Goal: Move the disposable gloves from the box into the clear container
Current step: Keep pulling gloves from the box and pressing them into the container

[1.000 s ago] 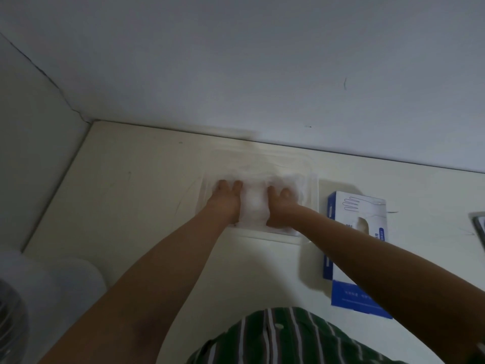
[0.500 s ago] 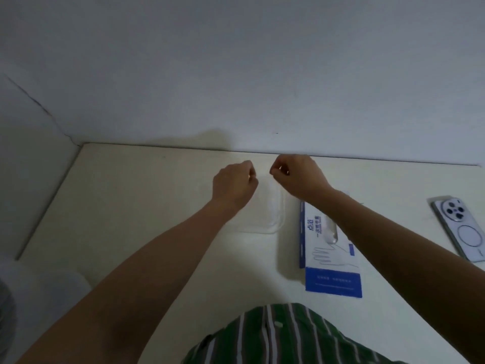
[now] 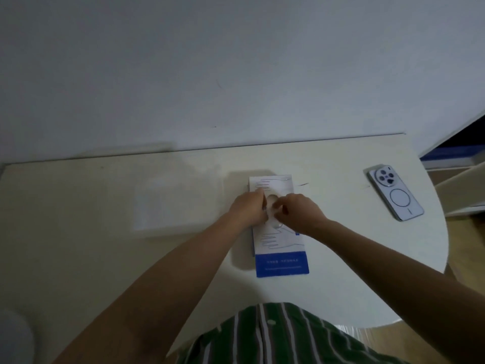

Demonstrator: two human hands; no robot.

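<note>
The white and blue glove box [image 3: 278,244] lies flat on the cream table [image 3: 78,258], its oval opening facing up. Both my hands meet over that opening. My left hand [image 3: 249,207] curls its fingers at the opening's left side and my right hand [image 3: 299,211] pinches at its right side. Pale glove material [image 3: 275,222] shows between the fingertips. The clear container [image 3: 178,203] sits left of the box, blurred, with a whitish mass inside. What my fingers hold inside the opening is partly hidden.
A pale blue phone [image 3: 395,191] lies face down at the right, near the table's rounded edge. A wall runs along the table's far side. White shelving [image 3: 462,185] stands beyond the right edge, and a pale rounded object [image 3: 13,337] sits at the bottom left.
My hands lifted out of the clear container, where they pressed on gloves, and moved right to the box's opening. The view swung right, bringing the phone in.
</note>
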